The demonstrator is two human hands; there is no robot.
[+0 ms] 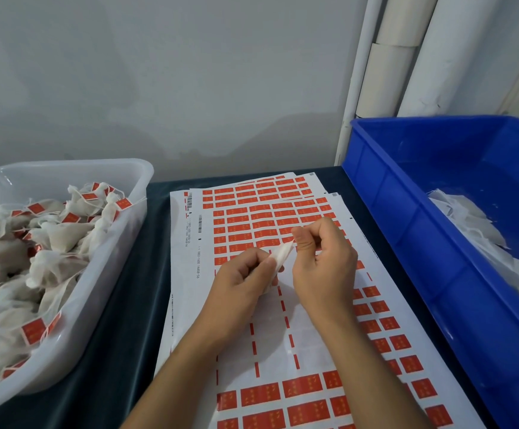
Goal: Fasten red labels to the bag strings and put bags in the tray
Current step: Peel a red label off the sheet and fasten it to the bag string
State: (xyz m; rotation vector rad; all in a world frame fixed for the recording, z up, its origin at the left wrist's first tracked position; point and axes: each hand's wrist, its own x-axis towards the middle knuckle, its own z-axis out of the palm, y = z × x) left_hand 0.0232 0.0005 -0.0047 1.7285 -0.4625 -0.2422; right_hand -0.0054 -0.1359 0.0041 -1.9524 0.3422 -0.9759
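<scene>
- Two bare hands meet above sheets of red labels (301, 387) spread on a dark desk (128, 305).
- The left hand (239, 278) has its grip curled around a small white bag (279, 255).
- The right hand (324, 258) has a narrow pinching grip at the bag's upper tip; what it pinches is too small to tell.
- A clear tray (109, 274) at the left is piled with labelled bags.
- A blue bin (406, 230) at the right holds unlabelled white bags.

Both your forearms reach in from the bottom edge, bare, converging at centre. Your left hand (242, 275) has its fingers curled, pinching something white. Your right hand (324, 258) sits just beside it, fingers curled, thumb up, pinching too.
</scene>
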